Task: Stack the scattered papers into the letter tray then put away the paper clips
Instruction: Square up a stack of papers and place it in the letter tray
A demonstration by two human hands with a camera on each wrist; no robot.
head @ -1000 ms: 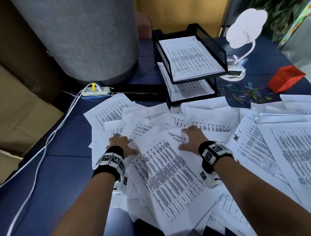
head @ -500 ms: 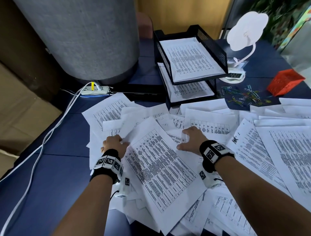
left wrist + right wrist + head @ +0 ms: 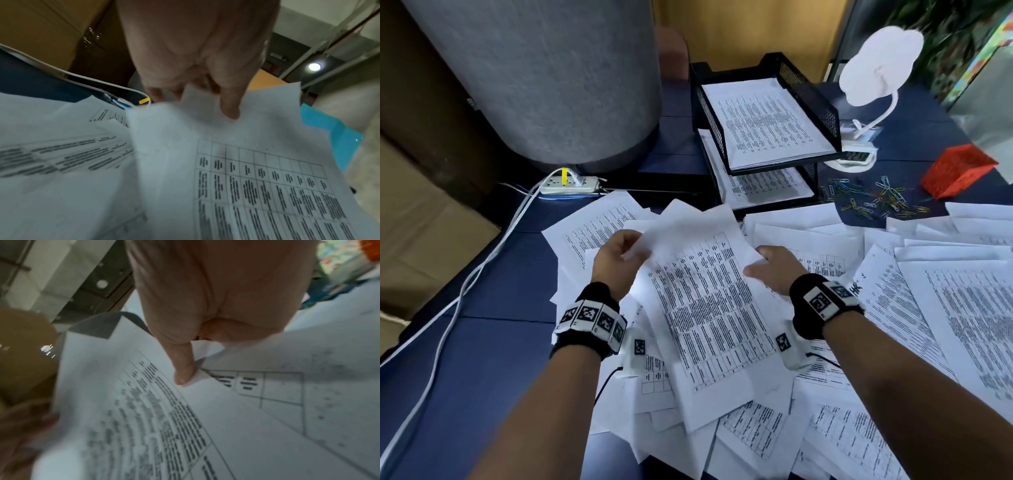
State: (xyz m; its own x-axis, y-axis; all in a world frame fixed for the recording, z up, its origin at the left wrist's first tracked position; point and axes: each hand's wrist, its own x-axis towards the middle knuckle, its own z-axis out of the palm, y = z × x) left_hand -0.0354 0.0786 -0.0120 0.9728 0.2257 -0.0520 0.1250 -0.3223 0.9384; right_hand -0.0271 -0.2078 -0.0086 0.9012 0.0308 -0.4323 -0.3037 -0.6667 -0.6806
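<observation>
Left hand (image 3: 619, 260): gripped the left edge of a lifted bundle of sheets (image 3: 705, 301), thumb on top, fingers curled beneath.
Right hand (image 3: 774, 270): pinched the right edge of the same bundle, thumb pressed on the printed face; fingers underneath hidden.
Held bundle: raised off the heap near the middle of the tabletop (image 3: 465, 359), tilted, far end pointed toward the letter tray (image 3: 808, 92); number of sheets not countable.
Scattered papers (image 3: 945, 325): spread in overlapping layers from the middle of the tabletop to its right edge and down to the near edge.
Letter tray: black mesh, two tiers, by the far edge; a squared stack already in the upper tier, more sheets in the lower tier.
Paper clips (image 3: 876, 202): loose, coloured, strewn toward the far right corner, just beside the red mesh box (image 3: 959, 171); none visibly put away, box interior not readable.
Done so far, judged: some paper in both tiers, one bundle gathered.
Left to do, judged: most of the heap, then every clip; well under half complete.
Other: white cloud-shaped lamp (image 3: 876, 65) behind the tray; power strip (image 3: 568, 183) and white cable (image 3: 448, 308) near the left edge.
</observation>
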